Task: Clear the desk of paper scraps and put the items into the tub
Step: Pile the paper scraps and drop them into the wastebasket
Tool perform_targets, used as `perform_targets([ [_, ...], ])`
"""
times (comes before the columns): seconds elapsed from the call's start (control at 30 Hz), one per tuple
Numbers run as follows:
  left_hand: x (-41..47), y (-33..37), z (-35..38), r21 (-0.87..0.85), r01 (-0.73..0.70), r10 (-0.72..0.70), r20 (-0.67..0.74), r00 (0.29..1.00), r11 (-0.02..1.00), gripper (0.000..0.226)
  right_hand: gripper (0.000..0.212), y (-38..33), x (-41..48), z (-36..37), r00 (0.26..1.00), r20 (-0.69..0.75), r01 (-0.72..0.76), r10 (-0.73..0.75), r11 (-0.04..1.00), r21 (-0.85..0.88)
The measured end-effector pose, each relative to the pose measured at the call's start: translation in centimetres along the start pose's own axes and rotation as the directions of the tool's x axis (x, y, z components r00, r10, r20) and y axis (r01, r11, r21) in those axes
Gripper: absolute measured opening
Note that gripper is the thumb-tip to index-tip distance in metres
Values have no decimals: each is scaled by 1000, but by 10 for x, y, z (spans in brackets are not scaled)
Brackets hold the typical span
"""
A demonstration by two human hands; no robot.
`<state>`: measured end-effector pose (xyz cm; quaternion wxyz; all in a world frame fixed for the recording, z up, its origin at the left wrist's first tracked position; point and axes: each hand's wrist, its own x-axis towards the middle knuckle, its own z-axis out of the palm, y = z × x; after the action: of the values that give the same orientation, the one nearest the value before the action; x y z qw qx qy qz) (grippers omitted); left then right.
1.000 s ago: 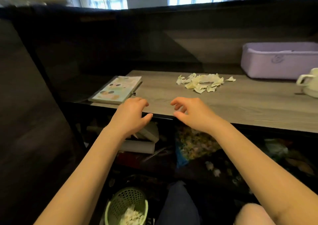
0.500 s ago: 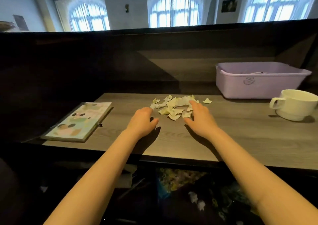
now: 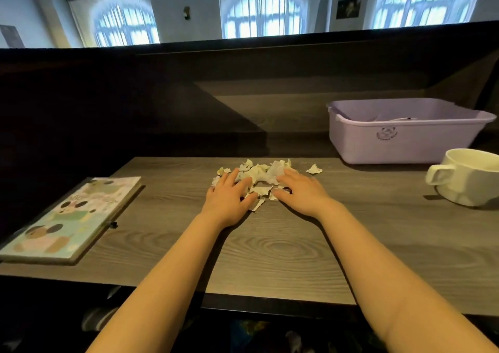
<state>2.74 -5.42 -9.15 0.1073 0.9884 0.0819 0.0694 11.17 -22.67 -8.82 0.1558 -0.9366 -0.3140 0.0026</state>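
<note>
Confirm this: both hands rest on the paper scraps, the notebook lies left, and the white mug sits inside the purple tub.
One error: in the head view the white mug stands on the desk, outside the purple tub. The left hand, right hand, paper scraps and notebook are as stated.

The mug point(image 3: 469, 182) at three o'clock is cut off at the edge. The tub point(image 3: 399, 144) hides most of its contents behind its wall. The left hand point(image 3: 229, 200) and right hand point(image 3: 303, 193) cover some paper scraps point(image 3: 259, 174).

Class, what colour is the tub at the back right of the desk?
The tub is pale lilac; the head view shows it best.
</note>
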Motion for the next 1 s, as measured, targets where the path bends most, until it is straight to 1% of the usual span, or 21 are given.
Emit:
perform_targets([
  [0.07,0,-1,1,-17,-8,7,-16,1000,1000,48,49,-3,0,0,1000,-15,1,-1,1000,9],
  [0.17,-1,-1,1,-47,-44,40,-68,997,998,39,36,-8,-5,0,995,-98,30,-26,999,45],
  [0.3,-2,0,0,-112,-79,65,-119,991,991,31,19,-11,-7,3,981,-182,72,-64,997,42],
  [0.33,-3,1,-1,-121,-82,65,-140,988,989,27,14,-11,-6,3,977,-206,71,-54,995,74],
  [0.37,-4,1,-1,-132,-86,64,-162,985,988,20,12,-11,-6,2,974,-226,60,-24,987,151],
  [0.43,-5,2,-1,-168,-91,58,-191,980,981,6,14,-13,-7,-2,969,-236,20,71,932,362],
  [0.47,-5,2,-2,-194,-92,52,-201,978,977,3,17,-12,-7,-5,967,-227,-2,115,896,443],
  [0.6,-5,0,-5,-374,-48,-40,-224,974,926,4,26,-10,-6,-14,954,-220,-35,204,803,594],
  [0.63,-5,1,-7,-427,-28,-69,-209,975,904,8,30,-11,-6,-16,948,-219,-44,231,776,629],
  [0.7,-6,3,-9,-470,-6,-91,-183,979,883,28,38,-13,-7,-21,930,-206,-69,303,698,713],
  [0.73,-6,3,-9,-448,-4,-83,-176,981,894,38,39,-14,-7,-23,922,-206,-69,328,662,746],
  [0.77,-6,3,-9,-405,-7,-68,-170,983,914,44,36,-15,-7,-25,918,-214,-55,334,641,765],
  [0.8,-5,3,-8,-353,-12,-48,-162,986,936,44,29,-15,-7,-27,918,-224,-37,327,633,773],
  [0.87,-2,2,-4,-247,-43,6,-149,989,968,31,17,-16,-6,-29,922,-229,-25,313,637,770],
  [0.9,-1,2,-2,-185,-52,24,-146,989,981,23,16,-16,-6,-30,923,-228,-26,309,643,765],
  [0.93,0,1,0,-120,-51,33,-148,988,991,19,18,-16,-5,-29,924,-229,-26,306,649,760],
  [1.0,1,0,2,-13,-29,26,-145,989,1000,29,25,-16,-4,-26,920,-245,-18,305,658,753],
])
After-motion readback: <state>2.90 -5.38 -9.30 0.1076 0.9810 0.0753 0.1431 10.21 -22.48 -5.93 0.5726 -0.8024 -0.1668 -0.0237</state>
